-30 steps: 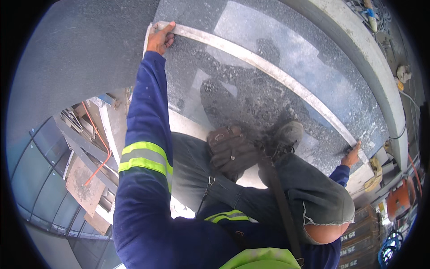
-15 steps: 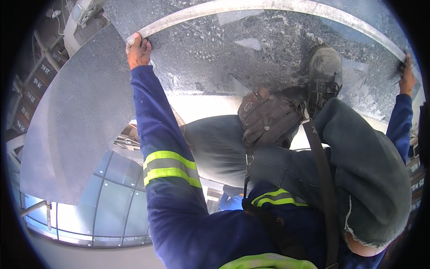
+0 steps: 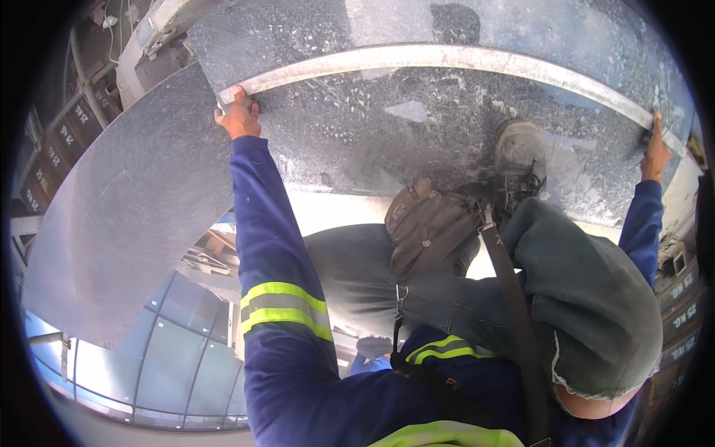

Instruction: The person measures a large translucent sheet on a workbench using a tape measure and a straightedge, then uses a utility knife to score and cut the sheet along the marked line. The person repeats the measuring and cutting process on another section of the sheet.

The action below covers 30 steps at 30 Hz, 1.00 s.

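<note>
A long, pale straightedge bar [image 3: 417, 56], scuffed and looking bowed through the fisheye, lies across a dusty dark grey board [image 3: 313, 123]. At its left end my left hand [image 3: 240, 115] grips the bar, thumb on top and the fingers curled at its near edge. My right hand [image 3: 655, 153] holds the bar close to its other end, fingers along the edge and partly hidden. Between my arms, one dusty work shoe [image 3: 519, 153] rests on the board. A brown waist bag [image 3: 432, 227] hangs on a strap in front of my legs.
To the left a large curved grey sheet [image 3: 141, 201] juts out beside the board. Below it is a glazed facade [image 3: 175, 350]. Stacked dark blocks stand at the far left [image 3: 56, 153] and right [image 3: 679, 313]. A pale beam [image 3: 138, 56] rises behind the sheet.
The whole view has shifted, so the bar, board and both hands sit lower in the picture and more board shows beyond the bar. Both hands keep their hold on the bar.
</note>
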Motion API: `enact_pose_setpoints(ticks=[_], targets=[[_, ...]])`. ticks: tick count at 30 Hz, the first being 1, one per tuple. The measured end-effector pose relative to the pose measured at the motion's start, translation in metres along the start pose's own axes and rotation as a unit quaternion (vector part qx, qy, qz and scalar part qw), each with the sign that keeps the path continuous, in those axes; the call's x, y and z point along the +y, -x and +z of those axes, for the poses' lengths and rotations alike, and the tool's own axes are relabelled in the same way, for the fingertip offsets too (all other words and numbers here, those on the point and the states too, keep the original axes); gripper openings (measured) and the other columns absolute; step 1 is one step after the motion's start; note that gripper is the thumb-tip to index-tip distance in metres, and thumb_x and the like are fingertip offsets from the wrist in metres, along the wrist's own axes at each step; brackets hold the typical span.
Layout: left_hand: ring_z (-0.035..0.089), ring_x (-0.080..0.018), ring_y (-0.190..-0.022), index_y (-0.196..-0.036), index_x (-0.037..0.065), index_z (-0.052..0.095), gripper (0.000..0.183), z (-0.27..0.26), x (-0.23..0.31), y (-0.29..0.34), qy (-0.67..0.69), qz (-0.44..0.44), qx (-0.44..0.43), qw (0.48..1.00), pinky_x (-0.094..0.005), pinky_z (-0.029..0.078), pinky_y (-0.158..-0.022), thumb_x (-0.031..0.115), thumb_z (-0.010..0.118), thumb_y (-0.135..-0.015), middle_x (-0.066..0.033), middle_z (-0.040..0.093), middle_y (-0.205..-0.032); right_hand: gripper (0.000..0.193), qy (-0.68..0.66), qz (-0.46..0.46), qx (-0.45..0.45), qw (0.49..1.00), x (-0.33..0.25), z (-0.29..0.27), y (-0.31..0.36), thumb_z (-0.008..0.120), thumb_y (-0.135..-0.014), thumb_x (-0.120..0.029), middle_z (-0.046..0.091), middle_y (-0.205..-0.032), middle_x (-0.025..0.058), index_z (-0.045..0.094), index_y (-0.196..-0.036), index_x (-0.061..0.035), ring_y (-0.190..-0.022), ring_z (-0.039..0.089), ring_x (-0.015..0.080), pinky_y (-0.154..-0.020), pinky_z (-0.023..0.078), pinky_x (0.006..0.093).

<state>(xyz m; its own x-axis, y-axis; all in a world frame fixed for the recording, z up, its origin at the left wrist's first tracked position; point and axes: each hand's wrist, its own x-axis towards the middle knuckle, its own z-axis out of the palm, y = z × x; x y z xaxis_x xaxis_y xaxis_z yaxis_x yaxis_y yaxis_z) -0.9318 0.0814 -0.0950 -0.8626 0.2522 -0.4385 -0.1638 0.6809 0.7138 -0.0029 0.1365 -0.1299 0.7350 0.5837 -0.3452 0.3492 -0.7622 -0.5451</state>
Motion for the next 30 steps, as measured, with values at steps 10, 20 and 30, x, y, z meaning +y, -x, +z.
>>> enact_pose_setpoints(ticks=[10, 20, 30], targets=[[0.030, -0.0541, -0.156, -0.166, -0.010, 0.018, 0.151, 0.067, 0.040, 0.183, -0.483, 0.070, -0.114, 0.865, -0.0582, 0.040, -0.121, 0.080, 0.088, -0.066, -0.0391, 0.015, -0.171, 0.069, 0.072, -0.153, -0.026, 0.985, -0.129, -0.022, 0.127, 0.066, -0.104, -0.040, 0.063, -0.103, 0.0160, 0.040, -0.147, 0.0066, -0.083, 0.060, 0.0215, -0.074, 0.051, 0.0361], [0.058, -0.0466, -0.138, -0.167, -0.010, 0.010, 0.149, 0.086, 0.048, 0.192, -0.458, 0.027, -0.126, 0.880, -0.0527, 0.052, -0.109, 0.068, 0.091, -0.070, -0.0388, 0.011, -0.172, 0.062, 0.273, -0.673, -0.519, 0.451, -0.401, 0.284, 0.413, 0.059, -0.101, -0.009, 0.074, -0.103, 0.0288, 0.037, -0.159, -0.0060, -0.097, 0.073, 0.0490, -0.084, 0.058, 0.0562], [0.076, -0.0332, -0.112, -0.157, -0.003, 0.046, 0.111, 0.091, 0.027, 0.173, -0.479, -0.003, -0.177, 0.860, -0.0409, 0.060, -0.092, 0.063, 0.088, -0.078, -0.0386, 0.006, -0.173, 0.067, 0.299, -0.721, -0.515, 0.355, -0.407, 0.404, 0.567, 0.072, -0.096, -0.010, 0.073, -0.103, 0.0266, 0.040, -0.155, 0.0001, -0.099, 0.074, 0.0444, -0.084, 0.061, 0.0521]])
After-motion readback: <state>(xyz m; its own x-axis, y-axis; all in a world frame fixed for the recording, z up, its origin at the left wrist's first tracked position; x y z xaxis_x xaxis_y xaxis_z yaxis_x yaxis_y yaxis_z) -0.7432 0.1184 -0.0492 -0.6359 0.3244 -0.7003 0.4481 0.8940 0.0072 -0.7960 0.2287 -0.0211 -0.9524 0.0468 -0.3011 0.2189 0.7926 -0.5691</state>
